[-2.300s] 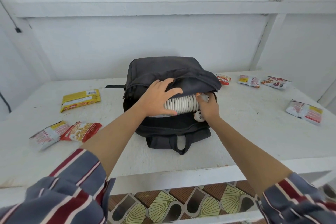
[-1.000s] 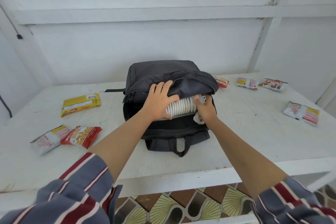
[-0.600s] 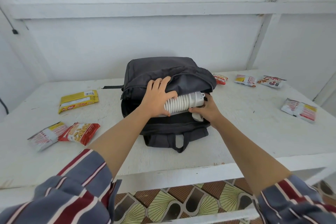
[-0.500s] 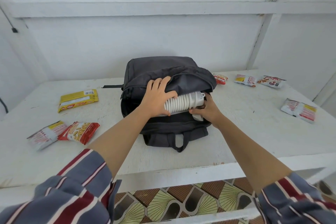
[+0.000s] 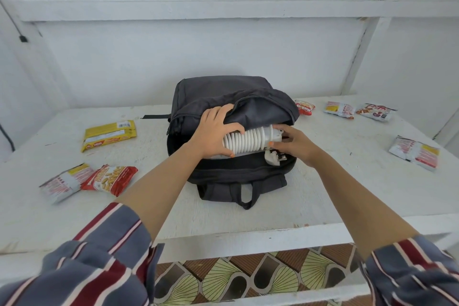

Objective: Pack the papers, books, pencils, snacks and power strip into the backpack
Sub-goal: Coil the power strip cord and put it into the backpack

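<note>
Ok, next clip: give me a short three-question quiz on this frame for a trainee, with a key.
1. True or false: the power strip sits fully inside the backpack.
2. How many snack packets lie on the table to the left of the backpack?
3. What does the right hand grip? A: the power strip's end. B: a snack packet. C: the backpack's carry loop.
Key: 1 false, it sticks out of the opening; 2 three; 3 A.
</note>
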